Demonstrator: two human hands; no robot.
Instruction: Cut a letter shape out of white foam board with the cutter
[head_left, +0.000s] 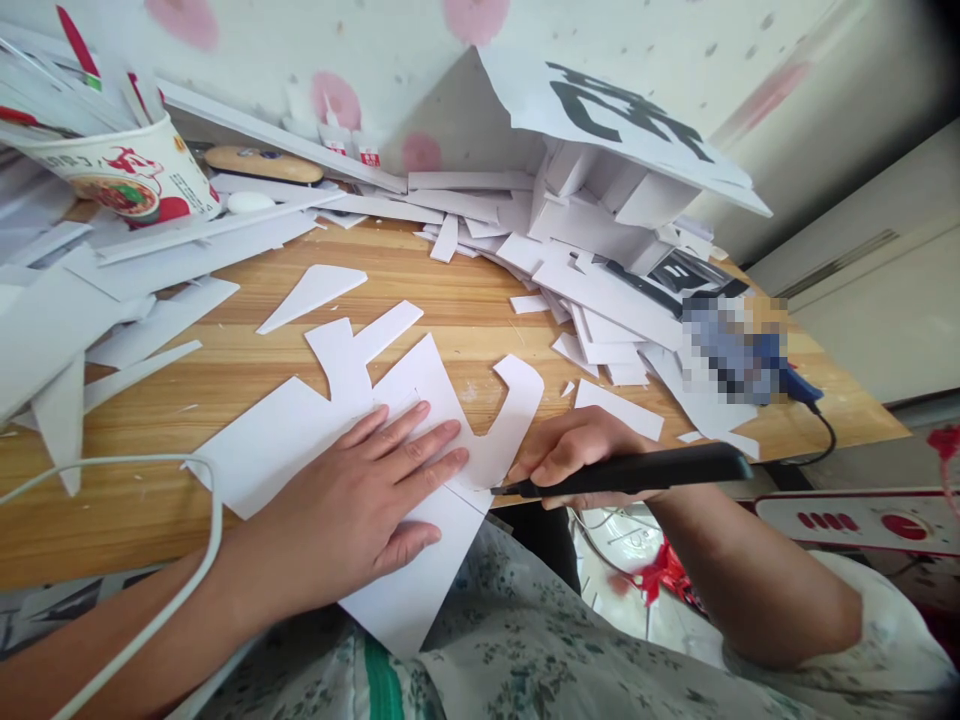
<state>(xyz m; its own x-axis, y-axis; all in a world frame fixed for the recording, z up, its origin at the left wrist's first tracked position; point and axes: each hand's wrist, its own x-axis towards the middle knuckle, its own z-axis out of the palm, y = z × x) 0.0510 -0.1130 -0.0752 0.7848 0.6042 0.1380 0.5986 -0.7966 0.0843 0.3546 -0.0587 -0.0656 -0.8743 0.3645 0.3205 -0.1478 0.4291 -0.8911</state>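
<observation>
Clearly, what matters here is where the blade [502, 490] meets the white foam board [409, 595]: the tip is at the board's right edge, near a thin dark line [466, 500], with the knife's long axis running rightward, away from it. The black-handled utility knife [660, 467] is gripped by the right hand [581, 445], thumb and fingers closed round its front end — this hand is nearer that edge. The left hand [394, 470] lies flat on the board, fingers loosely spread, gripping nothing. The board rests on the wood-grained tabletop [420, 272], its near corner jutting past the edge. It looks smooth, matte and straight-cut. Beyond its right edge, a hook-shaped white strip [526, 395] curves outward — whether joined to it, I cannot tell.
</observation>
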